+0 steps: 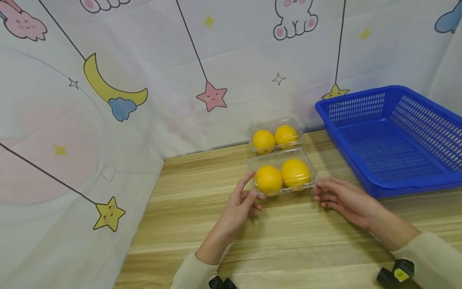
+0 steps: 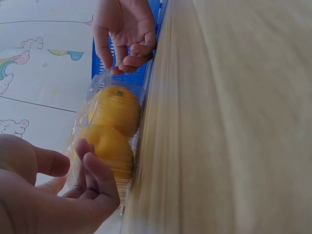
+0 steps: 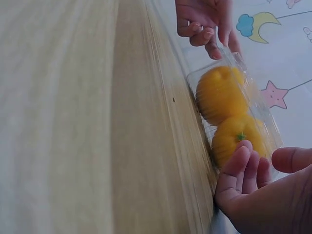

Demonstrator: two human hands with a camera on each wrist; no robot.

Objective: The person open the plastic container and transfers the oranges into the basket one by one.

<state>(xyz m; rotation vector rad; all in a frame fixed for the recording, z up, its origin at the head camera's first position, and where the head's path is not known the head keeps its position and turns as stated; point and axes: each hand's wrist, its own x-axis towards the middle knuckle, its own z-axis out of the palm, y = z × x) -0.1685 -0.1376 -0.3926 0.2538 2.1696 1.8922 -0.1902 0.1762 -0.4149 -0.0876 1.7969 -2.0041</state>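
A clear plastic clamshell box (image 1: 279,160) with two oranges (image 1: 296,173) in it sits on the wooden table between my hands. At its left front corner my left hand (image 1: 236,204) holds the edge between thumb and index finger, the index reaching along the side. On the opposite end, my right hand (image 1: 343,198) pinches the right front corner with thumb and fingertips, its other fingers loosely curled. Both wrist views show the oranges, one with a green stem mark (image 3: 241,137), through the ridged plastic. The right wrist view shows part of the box's near end behind my right fingers.
Just behind stands a second clear box (image 1: 276,123) with two oranges, close to the patterned cloth backdrop (image 1: 238,48). A large blue plastic basket (image 1: 375,188) with slotted walls occupies the right side. The wooden table (image 1: 187,212) extends to the left and front.
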